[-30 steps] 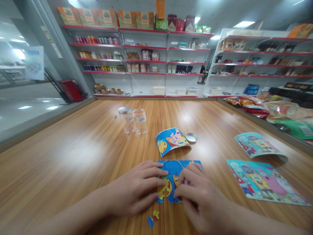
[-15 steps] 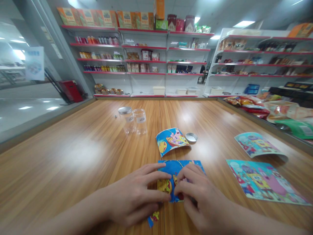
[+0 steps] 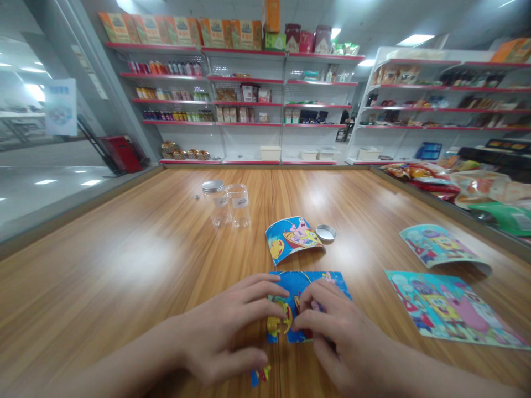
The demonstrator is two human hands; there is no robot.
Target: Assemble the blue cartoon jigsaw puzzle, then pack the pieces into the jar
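So the jigsaw puzzle (image 3: pixel 292 281) is lying flat on the bench (image 3: pixel 145 293), right in front of the person and between both hands. It's mostly blue, with a yellow burger on the left part, and there's a gap in its bottom edge where bare wood shows through.

Left hand (image 3: pixel 232 323) is loose, fingers spread over the puzzle's left side, thumb well away from the fingers and not clamped on anything. Right hand (image 3: pixel 336 326) is curled over the right half with the fingers bunched; can't tell if there's a piece pinched in there. The two hands are near each other but apart.

A couple of loose puzzle pieces (image 3: pixel 262 376), blue and yellow-red, sit just below the left thumb, partly hidden by it.

Just behind the puzzle is a curled picture card (image 3: pixel 294 240) with a matching blue scene, plus a silver lid (image 3: pixel 326 232) beside it. Off to the right there's a flat SpongeBob picture (image 3: pixel 452 309) and a curled SpongeBob card (image 3: pixel 443 249) behind that.

Further back stand two clear jars, a capped one (image 3: pixel 219 207) and an open one (image 3: pixel 239 209), then stocked shelves (image 3: pixel 249 126).
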